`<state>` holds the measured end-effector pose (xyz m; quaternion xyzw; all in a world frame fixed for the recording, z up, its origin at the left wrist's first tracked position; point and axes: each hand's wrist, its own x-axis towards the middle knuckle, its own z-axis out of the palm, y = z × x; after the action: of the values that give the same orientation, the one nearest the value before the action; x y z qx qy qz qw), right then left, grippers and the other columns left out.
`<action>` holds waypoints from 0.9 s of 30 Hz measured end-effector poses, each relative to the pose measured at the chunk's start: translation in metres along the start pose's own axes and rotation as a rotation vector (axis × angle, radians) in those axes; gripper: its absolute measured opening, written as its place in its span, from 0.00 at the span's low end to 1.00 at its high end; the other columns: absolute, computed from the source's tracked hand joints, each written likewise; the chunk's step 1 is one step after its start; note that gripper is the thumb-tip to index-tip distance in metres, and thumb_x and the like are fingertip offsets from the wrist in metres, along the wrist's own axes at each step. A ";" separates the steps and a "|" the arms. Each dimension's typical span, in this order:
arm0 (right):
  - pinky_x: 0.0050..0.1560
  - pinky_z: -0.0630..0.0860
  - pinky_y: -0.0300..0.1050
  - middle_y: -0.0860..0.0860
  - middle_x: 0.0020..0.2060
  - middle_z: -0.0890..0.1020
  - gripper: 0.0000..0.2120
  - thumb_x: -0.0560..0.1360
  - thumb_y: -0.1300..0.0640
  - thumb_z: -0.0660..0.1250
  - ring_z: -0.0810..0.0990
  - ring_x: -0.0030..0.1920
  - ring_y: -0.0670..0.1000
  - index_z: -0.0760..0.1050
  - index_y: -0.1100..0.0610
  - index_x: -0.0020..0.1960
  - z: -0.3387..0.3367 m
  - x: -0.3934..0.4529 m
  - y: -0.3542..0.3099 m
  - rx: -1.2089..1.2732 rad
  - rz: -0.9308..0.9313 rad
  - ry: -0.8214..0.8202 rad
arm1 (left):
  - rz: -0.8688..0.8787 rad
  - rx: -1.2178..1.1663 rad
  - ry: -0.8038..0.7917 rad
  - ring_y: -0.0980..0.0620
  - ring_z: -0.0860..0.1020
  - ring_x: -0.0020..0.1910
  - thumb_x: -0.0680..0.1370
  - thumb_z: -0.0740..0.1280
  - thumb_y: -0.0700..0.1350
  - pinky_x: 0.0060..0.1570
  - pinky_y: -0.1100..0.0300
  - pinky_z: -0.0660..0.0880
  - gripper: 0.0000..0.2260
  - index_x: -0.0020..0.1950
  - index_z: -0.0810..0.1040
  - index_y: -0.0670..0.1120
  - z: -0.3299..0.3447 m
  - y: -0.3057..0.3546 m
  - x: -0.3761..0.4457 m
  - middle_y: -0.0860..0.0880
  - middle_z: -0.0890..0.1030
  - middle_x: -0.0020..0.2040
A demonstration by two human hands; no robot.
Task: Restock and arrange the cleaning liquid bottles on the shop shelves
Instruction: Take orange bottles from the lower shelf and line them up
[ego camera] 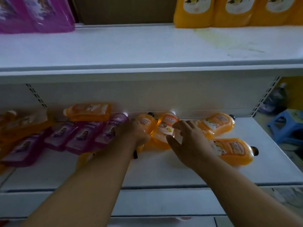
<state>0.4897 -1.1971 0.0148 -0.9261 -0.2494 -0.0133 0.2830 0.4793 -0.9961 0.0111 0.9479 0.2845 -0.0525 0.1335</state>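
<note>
Head view. White metal shop shelving, two tiers; slotted uprights at the back corners. Upper shelf [147, 46]: smooth, matte, faint yellowish stain at right; glossy purple bottles [32, 13] standing far left, orange bottles [229, 10] far right, wide bare span between them. Lower shelf [164, 169]: bottles lying flat in a loose row along the back wall. Translucent purple bottles [82, 136] at left, overlapping; translucent orange bottles [218, 123] at centre and right, rounded shoulders, dark caps, pale labels. Near half of the lower shelf bare up to the front lip. Left hand [132, 133] rests on an orange bottle [146, 123]; fingers hidden, grip cannot be told. Right hand [190, 141] over the central orange bottle [165, 130], fingers spread and released. Blue stool [285, 126] on the floor far right.
</note>
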 end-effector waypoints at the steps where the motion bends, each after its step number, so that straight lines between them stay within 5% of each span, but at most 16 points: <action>1: 0.54 0.77 0.46 0.48 0.63 0.73 0.22 0.77 0.40 0.64 0.75 0.59 0.50 0.67 0.45 0.68 0.003 0.003 0.004 0.001 0.009 -0.013 | -0.021 -0.022 -0.019 0.44 0.77 0.56 0.70 0.74 0.58 0.41 0.57 0.69 0.36 0.73 0.67 0.45 -0.003 0.002 0.002 0.43 0.77 0.65; 9: 0.50 0.78 0.49 0.58 0.63 0.74 0.28 0.79 0.40 0.60 0.77 0.57 0.58 0.63 0.54 0.72 0.025 0.036 0.014 0.012 0.144 -0.144 | -0.081 -0.327 0.084 0.41 0.77 0.60 0.62 0.82 0.56 0.49 0.52 0.76 0.48 0.75 0.62 0.46 -0.011 0.003 -0.009 0.43 0.74 0.67; 14: 0.57 0.77 0.55 0.62 0.62 0.75 0.46 0.71 0.28 0.61 0.76 0.59 0.63 0.55 0.57 0.77 0.050 0.060 0.004 -0.041 0.338 -0.222 | 0.044 -0.787 0.087 0.55 0.80 0.52 0.53 0.82 0.63 0.46 0.56 0.77 0.38 0.58 0.71 0.60 -0.026 -0.029 -0.083 0.59 0.80 0.54; 17: 0.63 0.74 0.56 0.64 0.65 0.71 0.56 0.65 0.26 0.66 0.73 0.63 0.65 0.48 0.56 0.79 0.063 0.071 -0.002 -0.043 0.397 -0.209 | 0.058 -1.026 0.070 0.53 0.83 0.52 0.46 0.81 0.63 0.53 0.44 0.80 0.40 0.57 0.74 0.67 -0.023 -0.046 -0.129 0.57 0.84 0.52; 21: 0.62 0.72 0.56 0.64 0.67 0.70 0.63 0.60 0.33 0.76 0.71 0.66 0.65 0.43 0.55 0.79 0.068 0.073 -0.008 0.021 0.413 -0.259 | 0.088 -1.173 0.079 0.51 0.84 0.52 0.43 0.82 0.67 0.50 0.46 0.81 0.38 0.51 0.74 0.73 -0.018 -0.065 -0.167 0.54 0.84 0.55; 27: 0.56 0.74 0.51 0.56 0.67 0.73 0.52 0.65 0.50 0.80 0.77 0.61 0.58 0.50 0.51 0.78 0.069 0.027 -0.035 0.429 0.267 -0.263 | 0.138 -1.192 0.132 0.55 0.84 0.51 0.50 0.82 0.62 0.41 0.58 0.82 0.36 0.55 0.73 0.70 -0.028 -0.107 -0.200 0.60 0.84 0.52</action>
<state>0.4891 -1.1235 -0.0205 -0.8635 -0.1569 0.1976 0.4367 0.2546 -1.0076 0.0493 0.7272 0.2104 0.1835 0.6270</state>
